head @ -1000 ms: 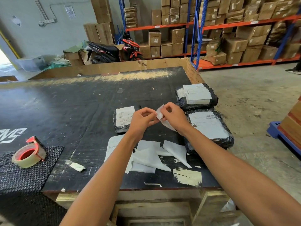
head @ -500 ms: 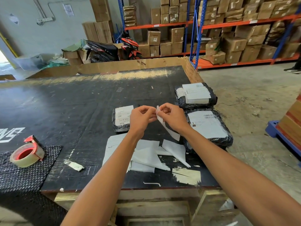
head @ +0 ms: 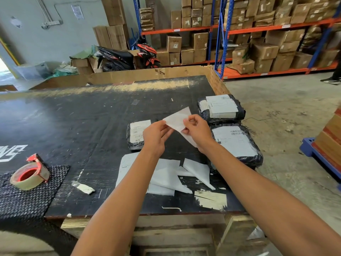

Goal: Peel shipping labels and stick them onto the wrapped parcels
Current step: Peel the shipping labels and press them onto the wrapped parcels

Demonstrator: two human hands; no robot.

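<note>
Nearest the wearer, below both wrists, lies a loose heap of white peeled backing sheets [head: 167,177] on the black scuffed board tabletop [head: 77,126], whose near edge runs just under the forearms. Above the heap, the left hand [head: 156,136] and the right hand [head: 198,133] are both closed in fingertip pinches on one white shipping label [head: 178,118] held clear of the table. Half a second earlier this sheet was a narrow folded strip between the fingers; it now fans out into a broad triangle, so the label appears largely parted from its liner and close to ready for sticking (a judgement, since the adhesive face is not visible).

Just beyond the left hand sits a small black wrapped parcel [head: 135,134], already labelled; beside the right wrist lies a large black wrapped parcel [head: 238,145], and beyond the right hand a third black wrapped parcel [head: 220,108], both also labelled. No unlabelled parcel is visible.

Far left of the left hand rests a roll of clear tape in a red dispenser [head: 30,174]. The tabletop left of and beyond the hands is open; its right edge drops away close behind the two right-hand parcels.
</note>
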